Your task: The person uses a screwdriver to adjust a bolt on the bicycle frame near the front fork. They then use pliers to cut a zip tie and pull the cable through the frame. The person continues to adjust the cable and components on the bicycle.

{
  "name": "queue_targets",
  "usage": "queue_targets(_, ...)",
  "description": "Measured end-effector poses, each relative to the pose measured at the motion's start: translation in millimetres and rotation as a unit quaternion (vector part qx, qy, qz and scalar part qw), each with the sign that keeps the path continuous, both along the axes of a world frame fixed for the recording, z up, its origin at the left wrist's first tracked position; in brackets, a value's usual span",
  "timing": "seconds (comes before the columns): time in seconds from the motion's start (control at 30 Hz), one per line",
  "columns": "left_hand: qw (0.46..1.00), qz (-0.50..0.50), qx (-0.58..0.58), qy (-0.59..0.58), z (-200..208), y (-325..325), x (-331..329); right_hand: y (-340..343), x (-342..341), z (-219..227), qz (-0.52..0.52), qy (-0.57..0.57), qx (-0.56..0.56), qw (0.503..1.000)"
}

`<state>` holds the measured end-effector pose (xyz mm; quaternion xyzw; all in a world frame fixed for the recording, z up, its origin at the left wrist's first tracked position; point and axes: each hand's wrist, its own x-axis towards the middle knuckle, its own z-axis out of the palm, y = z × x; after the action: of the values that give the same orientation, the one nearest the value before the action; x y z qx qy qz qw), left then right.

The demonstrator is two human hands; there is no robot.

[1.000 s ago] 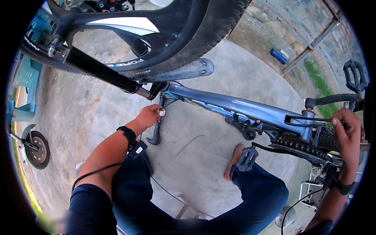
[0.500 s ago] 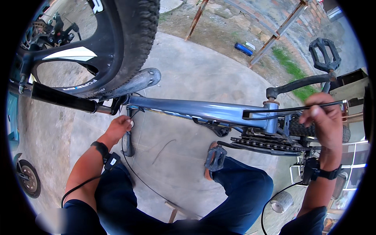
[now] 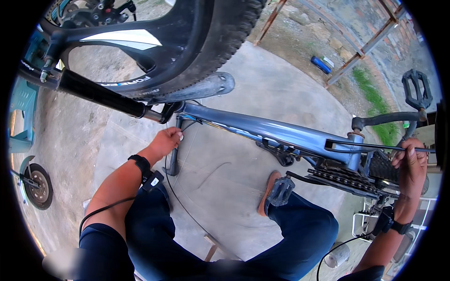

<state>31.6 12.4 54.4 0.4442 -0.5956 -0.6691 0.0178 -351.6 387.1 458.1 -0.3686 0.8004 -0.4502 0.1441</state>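
Observation:
A blue-grey bicycle frame (image 3: 267,124) stretches across the view, with the front wheel (image 3: 201,51) at the upper left. Black cable housings (image 3: 363,146) leave an opening at the frame's right end. My right hand (image 3: 412,161) is closed round a housing there, its thumb laid along it. Over by the fork (image 3: 108,98), my left hand (image 3: 168,141) pinches a thin black cable (image 3: 190,125) beside the handlebar grip (image 3: 173,164). The fingers partly hide what they hold. From near that hand the thin cable runs down toward my legs.
Crank arms with black pedals (image 3: 417,89) and the chain (image 3: 342,180) lie close to my right hand. Another pedal (image 3: 281,191) is by my foot. A small wheel (image 3: 37,187) stands at the far left, and a rusty metal frame (image 3: 361,54) at the back right.
The view has shifted, so the bicycle sits further right. My right hand has come down and closed more fully on the housing, which now slopes downward. My left hand keeps its pinch.

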Motion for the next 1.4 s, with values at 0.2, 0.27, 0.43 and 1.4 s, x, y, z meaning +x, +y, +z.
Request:
queue_targets(0.2, 0.991, -0.041, -0.122, -0.037, 8, 6, -3, -18, 4, -6, 0.012, 0.001, 0.026, 1.000)
queue_targets(0.27, 0.992, -0.026, -0.123, -0.007, 11, 12, -16, -28, 20, -13, 0.048, 0.003, 0.087, 0.995)
queue_targets(0.43, 0.996, -0.035, -0.085, -0.001, 3, 6, -10, -24, 17, -11, 0.036, 0.042, 0.072, 0.996)
queue_targets(1.4, 0.998, -0.028, -0.054, -0.027, -11, 15, 27, 44, -48, 11, -0.015, -0.074, -0.159, 0.984)
